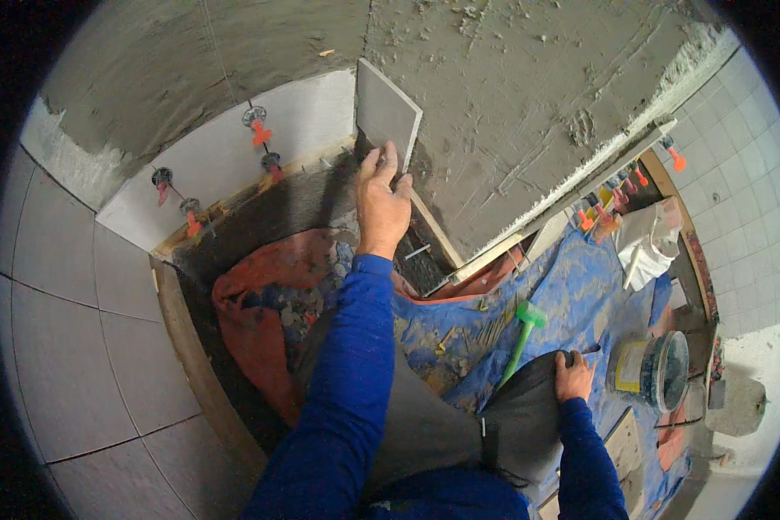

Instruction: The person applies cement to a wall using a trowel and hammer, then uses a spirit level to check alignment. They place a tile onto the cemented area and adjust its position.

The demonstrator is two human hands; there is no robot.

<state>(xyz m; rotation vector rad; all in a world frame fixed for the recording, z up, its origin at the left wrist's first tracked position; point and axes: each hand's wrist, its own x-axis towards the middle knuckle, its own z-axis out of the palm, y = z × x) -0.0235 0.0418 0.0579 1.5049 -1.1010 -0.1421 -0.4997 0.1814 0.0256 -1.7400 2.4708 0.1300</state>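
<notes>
My left hand [383, 204] reaches up to the corner, its fingers at the lower end of a light grey cut tile piece [388, 113]. That piece stands upright against the mortar-covered wall [511, 113]. Its left edge meets a long pale tile strip [308, 113] on the adjoining wall. Suction-cup tile levellers with red-orange knobs [260, 132] sit on the strip. My right hand [574, 378] rests on my dark-trousered knee, with nothing visible in it.
A green mallet [523, 334] lies on the dirty blue tarp [563, 282]. To its right stand a bucket [666, 371] and a white bag [650, 247]. More levellers [611, 208] lie beyond. Red sheeting [269, 299] holds rubble at left. Grey tiles [69, 364] line the left side.
</notes>
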